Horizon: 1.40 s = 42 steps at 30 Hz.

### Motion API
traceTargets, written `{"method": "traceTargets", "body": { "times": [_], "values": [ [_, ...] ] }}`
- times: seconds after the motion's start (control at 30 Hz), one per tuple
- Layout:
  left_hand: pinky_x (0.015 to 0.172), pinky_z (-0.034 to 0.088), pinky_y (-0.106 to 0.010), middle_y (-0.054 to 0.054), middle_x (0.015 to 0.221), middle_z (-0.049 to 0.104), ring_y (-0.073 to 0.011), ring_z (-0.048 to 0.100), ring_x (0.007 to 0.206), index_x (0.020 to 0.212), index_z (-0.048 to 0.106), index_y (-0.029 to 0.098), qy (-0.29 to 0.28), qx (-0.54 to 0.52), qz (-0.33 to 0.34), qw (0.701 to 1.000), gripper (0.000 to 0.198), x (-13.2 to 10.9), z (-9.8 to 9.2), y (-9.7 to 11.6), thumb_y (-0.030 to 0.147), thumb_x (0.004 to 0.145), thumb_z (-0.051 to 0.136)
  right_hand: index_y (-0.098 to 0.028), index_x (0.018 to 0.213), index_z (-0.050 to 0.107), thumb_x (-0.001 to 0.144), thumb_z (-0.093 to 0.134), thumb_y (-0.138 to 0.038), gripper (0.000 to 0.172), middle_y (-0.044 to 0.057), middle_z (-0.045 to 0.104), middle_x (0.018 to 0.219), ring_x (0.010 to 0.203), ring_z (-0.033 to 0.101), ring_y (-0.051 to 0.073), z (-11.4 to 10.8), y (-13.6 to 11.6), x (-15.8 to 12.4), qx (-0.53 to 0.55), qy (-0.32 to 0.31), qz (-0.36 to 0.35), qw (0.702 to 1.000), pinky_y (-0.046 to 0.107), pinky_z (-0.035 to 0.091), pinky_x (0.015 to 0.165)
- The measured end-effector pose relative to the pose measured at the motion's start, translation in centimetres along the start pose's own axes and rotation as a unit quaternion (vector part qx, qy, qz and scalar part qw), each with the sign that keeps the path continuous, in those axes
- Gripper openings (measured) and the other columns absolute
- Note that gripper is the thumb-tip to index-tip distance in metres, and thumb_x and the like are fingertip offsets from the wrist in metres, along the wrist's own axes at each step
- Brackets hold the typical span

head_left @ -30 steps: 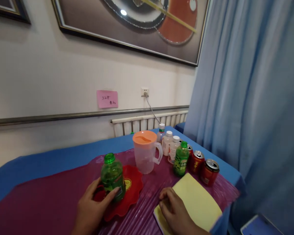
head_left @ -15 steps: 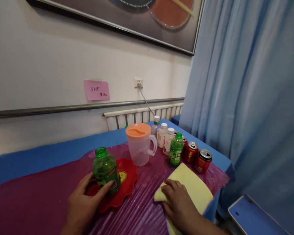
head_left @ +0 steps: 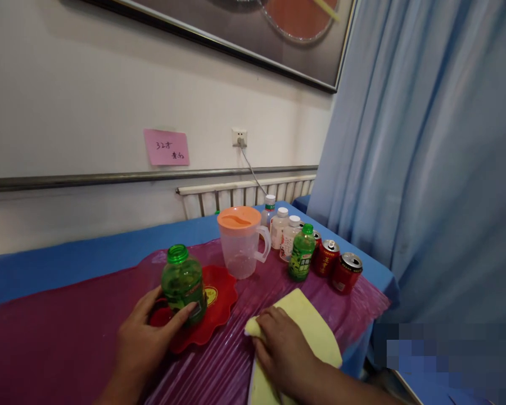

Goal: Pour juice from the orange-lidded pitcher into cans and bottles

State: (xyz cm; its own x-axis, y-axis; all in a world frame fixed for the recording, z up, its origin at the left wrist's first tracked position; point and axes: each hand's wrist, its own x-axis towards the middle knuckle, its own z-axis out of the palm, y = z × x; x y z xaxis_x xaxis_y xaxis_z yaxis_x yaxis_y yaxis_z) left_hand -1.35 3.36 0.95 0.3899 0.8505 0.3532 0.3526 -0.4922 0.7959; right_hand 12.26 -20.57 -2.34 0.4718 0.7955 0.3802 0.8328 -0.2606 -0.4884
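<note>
My left hand [head_left: 149,332] is closed around the lower part of an uncapped green plastic bottle [head_left: 182,284], which is upright over a red scalloped plate [head_left: 219,312]. Whether the bottle's base touches the plate is hidden from me. With my right hand [head_left: 284,349] I grip the left edge of a yellow cloth [head_left: 310,320], bunched under my fingers on the purple plastic sheet [head_left: 84,320]. Behind the plate stands a clear pitcher [head_left: 238,250] with an orange lid.
A second green bottle [head_left: 302,254], white-capped bottles [head_left: 279,229] and red cans [head_left: 346,274] line the table's right side. A blue cloth [head_left: 80,247] covers the table. Beyond are a radiator [head_left: 223,197] and, to the right, a blue curtain [head_left: 405,169].
My right hand has moved left with the cloth, pulling it toward the plate and bunching its edge. My left hand still holds the bottle in nearly the same place.
</note>
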Motion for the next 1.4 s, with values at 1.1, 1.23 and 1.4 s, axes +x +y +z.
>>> {"method": "traceTargets", "body": {
  "times": [1.1,1.23,1.4],
  "values": [
    [0.092,0.062,-0.042,-0.011,0.127,0.073,-0.0315,0.074,0.107,0.134,0.059,0.026,-0.156,-0.086,0.11,0.978,0.074,-0.5,0.6,-0.6,0.061,0.071,0.076,-0.023,0.117,0.058,0.066,0.088,-0.038,0.062,0.004,0.074,0.108,0.094,0.07,0.023,-4.5,-1.6,6.4,0.396,0.147,0.057,0.905,0.036,0.058,0.084],
    [0.092,0.062,-0.042,-0.008,0.118,0.077,-0.0298,0.076,0.1,0.125,0.065,0.027,-0.117,-0.047,0.091,0.988,0.066,-0.3,0.8,-0.7,0.066,0.072,0.071,-0.022,0.116,0.056,0.072,0.082,-0.04,0.054,0.005,0.073,0.103,0.088,0.07,0.023,-8.7,3.9,3.7,0.25,0.237,0.126,0.93,0.035,0.056,0.078],
    [0.089,0.063,-0.038,-0.005,0.112,0.079,-0.028,0.077,0.096,0.119,0.068,0.028,-0.088,-0.02,0.122,0.988,0.061,-0.1,1.0,-0.8,0.068,0.073,0.068,-0.022,0.105,0.055,0.074,0.076,-0.052,0.048,0.006,0.072,0.095,0.083,0.069,0.026,-10.3,9.2,2.2,0.04,0.269,0.224,0.936,0.035,0.051,0.069]
  ]
}}
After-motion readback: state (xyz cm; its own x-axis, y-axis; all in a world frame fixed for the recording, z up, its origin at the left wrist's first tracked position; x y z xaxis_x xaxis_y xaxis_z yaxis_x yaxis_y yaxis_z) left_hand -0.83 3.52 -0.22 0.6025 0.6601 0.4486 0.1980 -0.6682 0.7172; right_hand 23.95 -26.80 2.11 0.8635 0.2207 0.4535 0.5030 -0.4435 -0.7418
